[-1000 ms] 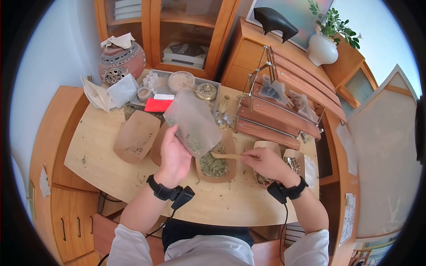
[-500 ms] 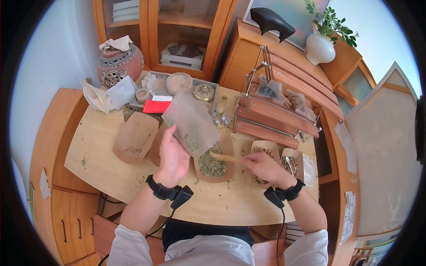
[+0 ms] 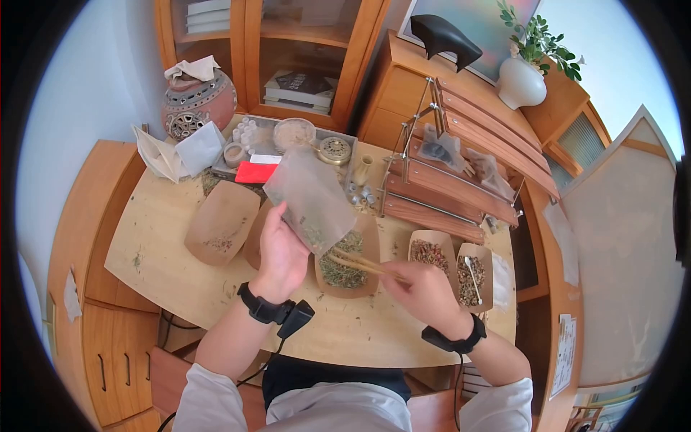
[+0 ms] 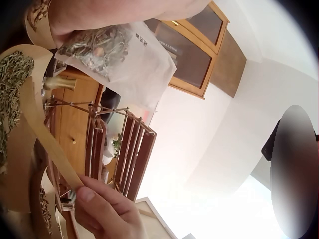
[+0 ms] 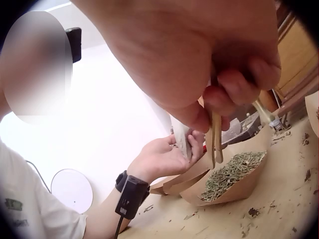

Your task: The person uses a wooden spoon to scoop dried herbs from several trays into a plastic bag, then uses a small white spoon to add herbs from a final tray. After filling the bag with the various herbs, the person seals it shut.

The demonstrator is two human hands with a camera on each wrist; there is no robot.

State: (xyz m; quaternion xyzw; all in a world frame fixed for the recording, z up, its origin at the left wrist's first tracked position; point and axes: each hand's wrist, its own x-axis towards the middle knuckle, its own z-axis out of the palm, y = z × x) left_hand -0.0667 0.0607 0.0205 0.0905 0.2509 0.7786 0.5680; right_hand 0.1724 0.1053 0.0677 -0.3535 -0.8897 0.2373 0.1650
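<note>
My left hand holds a translucent bag with its thumb on the near side. Dried plant bits show inside the bag in the left wrist view. My right hand grips light wooden tongs, and both of their arms show in the right wrist view. The tips of the tongs overlap the dried green herbs in this view, close to the bag's lower edge. Those herbs lie in a brown paper tray, which the bag partly covers.
To the left stands a paper tray with a few scraps. Two smaller trays hold dried pieces and a white spoon. Behind are a red packet, a brass burner and a slatted wooden rack.
My right hand has come left and nearer to my body, and the tongs have turned so both arms show. The left hand and bag have stayed almost still.
</note>
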